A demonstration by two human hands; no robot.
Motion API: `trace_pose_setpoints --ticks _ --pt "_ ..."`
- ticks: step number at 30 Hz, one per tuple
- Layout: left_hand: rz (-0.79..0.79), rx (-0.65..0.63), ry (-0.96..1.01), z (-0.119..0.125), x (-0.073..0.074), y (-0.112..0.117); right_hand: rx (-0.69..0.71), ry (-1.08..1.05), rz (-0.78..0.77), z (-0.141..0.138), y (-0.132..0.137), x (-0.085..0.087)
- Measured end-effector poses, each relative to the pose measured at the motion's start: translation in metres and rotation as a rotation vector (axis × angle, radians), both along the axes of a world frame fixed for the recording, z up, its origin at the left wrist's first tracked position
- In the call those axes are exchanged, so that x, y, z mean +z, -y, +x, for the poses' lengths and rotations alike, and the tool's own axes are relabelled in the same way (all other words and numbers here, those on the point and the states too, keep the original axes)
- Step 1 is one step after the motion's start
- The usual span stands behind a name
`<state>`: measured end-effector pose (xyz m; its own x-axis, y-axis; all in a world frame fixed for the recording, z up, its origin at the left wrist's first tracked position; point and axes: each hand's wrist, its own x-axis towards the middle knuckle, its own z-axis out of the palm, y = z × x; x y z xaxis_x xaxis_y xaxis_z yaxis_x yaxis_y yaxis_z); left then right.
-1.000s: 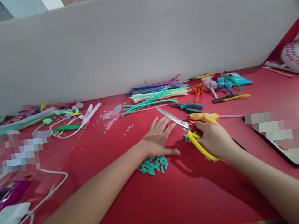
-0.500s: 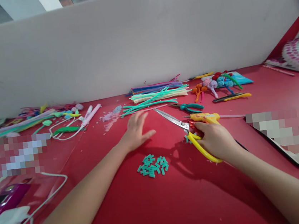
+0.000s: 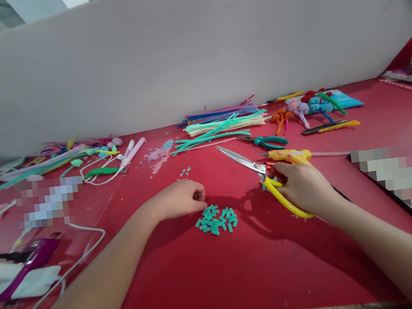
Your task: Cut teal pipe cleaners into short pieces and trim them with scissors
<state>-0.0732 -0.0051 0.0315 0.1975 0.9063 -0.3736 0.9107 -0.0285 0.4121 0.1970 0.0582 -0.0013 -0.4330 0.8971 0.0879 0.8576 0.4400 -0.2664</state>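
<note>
My right hand (image 3: 304, 185) is wrapped round the yellow handles of a pair of scissors (image 3: 242, 160). The blades point up and to the left over the red table and lie together. My left hand (image 3: 181, 198) has its fingers curled in towards the thumb, at the upper left edge of a small pile of short green pipe cleaner pieces (image 3: 217, 220). Whatever its fingertips hold, if anything, is hidden. A few more green bits (image 3: 264, 183) show beside the scissors' handles. Small pale scraps (image 3: 185, 171) lie beyond my left hand.
Behind lie bundled pipe cleaners (image 3: 225, 125), teal-handled pliers (image 3: 271, 142) and a yellow glue gun (image 3: 290, 156). Pompom-like flowers (image 3: 308, 105) are at the back right. On the left are a pink hot tool (image 3: 131, 153), white cords (image 3: 91, 229) and a purple object (image 3: 32, 263).
My left hand has drawn back towards the green pile, and its spread fingers have curled in. The pale scraps have come into sight. My right hand still holds the scissors. The view has shifted slightly.
</note>
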Motion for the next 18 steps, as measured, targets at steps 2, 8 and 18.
trace_pose_setpoints --ticks 2,8,18 --pt "-0.025 -0.009 -0.067 -0.002 0.001 0.009 -0.009 0.004 -0.001 0.0 0.001 0.0" --pt "0.05 -0.031 -0.152 0.0 -0.003 0.028 -0.01 0.013 0.025 0.0 0.001 -0.002" --pt "0.07 0.301 0.632 0.033 -0.008 -0.001 0.052 -0.269 -0.165 -0.011 0.013 0.006"
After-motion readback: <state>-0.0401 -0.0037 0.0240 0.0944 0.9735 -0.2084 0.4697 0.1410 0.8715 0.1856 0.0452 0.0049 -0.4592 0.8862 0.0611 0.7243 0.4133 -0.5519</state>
